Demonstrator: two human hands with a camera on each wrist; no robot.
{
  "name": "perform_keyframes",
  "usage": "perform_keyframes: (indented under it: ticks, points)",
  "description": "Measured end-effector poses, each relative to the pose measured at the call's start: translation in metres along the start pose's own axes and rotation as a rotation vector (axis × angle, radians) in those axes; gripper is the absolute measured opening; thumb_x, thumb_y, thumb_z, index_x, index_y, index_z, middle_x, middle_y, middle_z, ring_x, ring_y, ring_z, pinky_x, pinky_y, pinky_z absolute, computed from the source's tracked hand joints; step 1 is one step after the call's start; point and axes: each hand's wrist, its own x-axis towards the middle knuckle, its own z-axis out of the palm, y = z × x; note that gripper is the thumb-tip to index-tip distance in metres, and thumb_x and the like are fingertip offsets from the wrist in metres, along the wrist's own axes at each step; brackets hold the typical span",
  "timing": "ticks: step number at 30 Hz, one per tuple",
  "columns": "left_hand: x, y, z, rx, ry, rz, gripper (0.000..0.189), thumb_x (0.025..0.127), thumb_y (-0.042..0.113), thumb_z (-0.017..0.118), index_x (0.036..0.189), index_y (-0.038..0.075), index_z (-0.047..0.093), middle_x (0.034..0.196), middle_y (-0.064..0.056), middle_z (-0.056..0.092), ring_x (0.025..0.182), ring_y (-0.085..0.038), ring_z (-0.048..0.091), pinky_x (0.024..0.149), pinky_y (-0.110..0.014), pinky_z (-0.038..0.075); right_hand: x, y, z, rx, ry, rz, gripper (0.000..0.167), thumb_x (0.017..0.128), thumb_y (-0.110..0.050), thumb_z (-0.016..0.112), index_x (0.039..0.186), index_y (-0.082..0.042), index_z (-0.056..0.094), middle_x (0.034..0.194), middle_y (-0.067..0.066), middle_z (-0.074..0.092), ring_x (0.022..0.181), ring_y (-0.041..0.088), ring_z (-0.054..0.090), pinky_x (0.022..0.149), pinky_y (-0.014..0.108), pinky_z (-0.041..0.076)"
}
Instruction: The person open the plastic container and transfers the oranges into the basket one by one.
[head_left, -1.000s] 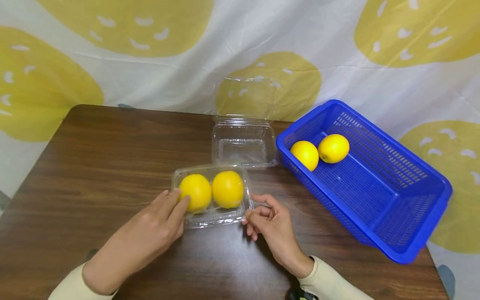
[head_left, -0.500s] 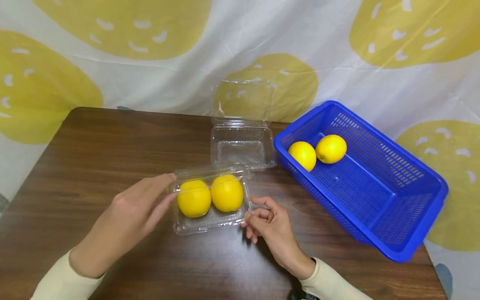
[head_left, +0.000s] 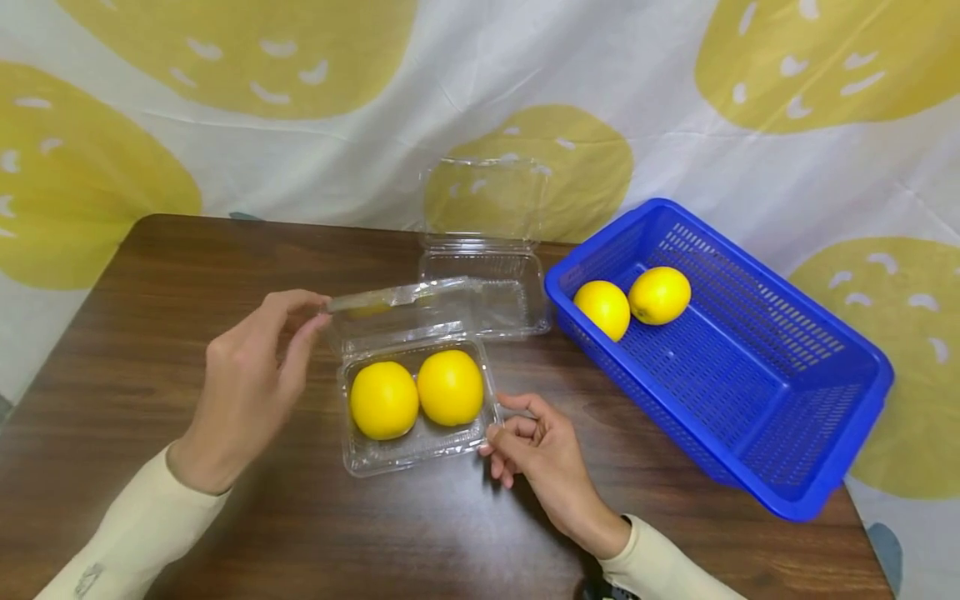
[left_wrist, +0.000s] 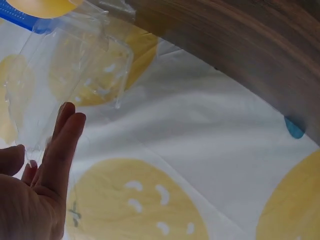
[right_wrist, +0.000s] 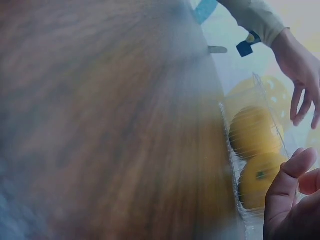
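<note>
A clear plastic clamshell box sits on the table, its base (head_left: 420, 454) holding two round yellow fruits (head_left: 385, 400), citrus-like in look. Its hinged lid (head_left: 405, 321) stands raised at the back. My left hand (head_left: 251, 375) pinches the lid's left corner between thumb and fingertips, palm facing right. In the left wrist view the clear lid (left_wrist: 45, 95) runs up from the fingers (left_wrist: 60, 155). With thumb and bent fingers, my right hand (head_left: 547, 467) pinches the base's near right corner. The right wrist view shows that thumb (right_wrist: 292, 170) beside the box wall (right_wrist: 234, 175).
Behind the raised lid, a second clear clamshell (head_left: 536, 308) stands open, its lid (head_left: 480, 196) upright against the patterned curtain (head_left: 360, 158). A blue perforated basket (head_left: 720, 467) at the right holds two more yellow fruits (head_left: 660, 296). The table (head_left: 202, 283) ends at the curtain.
My left hand has moved from the front left of the box up and back, swinging the lid from lowered over the fruits to raised. The right hand stays at its corner.
</note>
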Motion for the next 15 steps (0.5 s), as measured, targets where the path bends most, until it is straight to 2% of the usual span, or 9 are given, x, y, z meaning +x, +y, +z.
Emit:
perform_keyframes:
  ticks: [4,7,10,13,15]
  points:
    - [0.003,-0.006,0.004,-0.008,0.024,-0.039,0.030,0.098,-0.007,0.078,0.127,-0.007,0.070,0.108,-0.018,0.080,0.080,-0.027,0.075,0.070,-0.023,0.056,0.000,0.000,0.000,0.004,-0.005,-0.001,0.050,0.098,0.008,0.069,0.145,0.014,0.051,0.083,0.010,0.077,0.059,0.014,0.064,0.051,0.021,0.055]
    - [0.003,-0.010,0.007,-0.024,0.016,-0.063,0.039,0.099,-0.006,0.078,0.136,-0.008,0.069,0.117,-0.021,0.079,0.090,-0.030,0.076,0.081,-0.009,0.050,0.000,0.000,0.000,0.002,-0.007,-0.003,0.050,0.098,0.008,0.069,0.145,0.014,0.052,0.083,0.010,0.077,0.059,0.014,0.064,0.051,0.021,0.055]
    - [0.001,-0.014,0.010,-0.067,-0.002,-0.087,0.056,0.095,-0.011,0.078,0.149,-0.007,0.063,0.128,-0.023,0.076,0.103,-0.035,0.077,0.093,-0.002,0.048,0.000,0.000,0.000,-0.001,-0.008,-0.004,0.050,0.098,0.007,0.069,0.144,0.014,0.052,0.083,0.010,0.077,0.059,0.014,0.064,0.051,0.021,0.055]
    - [-0.002,-0.017,0.014,-0.112,-0.047,-0.140,0.073,0.093,-0.016,0.078,0.160,-0.003,0.053,0.135,-0.024,0.073,0.109,-0.037,0.076,0.097,-0.003,0.050,-0.001,0.000,0.000,-0.001,-0.009,-0.006,0.049,0.099,0.007,0.069,0.145,0.014,0.052,0.083,0.010,0.077,0.059,0.014,0.064,0.051,0.021,0.055]
    - [-0.003,-0.018,0.016,-0.138,-0.106,-0.193,0.082,0.094,-0.016,0.076,0.167,0.000,0.042,0.136,-0.025,0.070,0.113,-0.037,0.074,0.092,-0.011,0.057,-0.001,0.000,0.000,0.000,-0.010,-0.009,0.049,0.099,0.007,0.069,0.145,0.014,0.052,0.083,0.010,0.077,0.059,0.014,0.064,0.051,0.021,0.055]
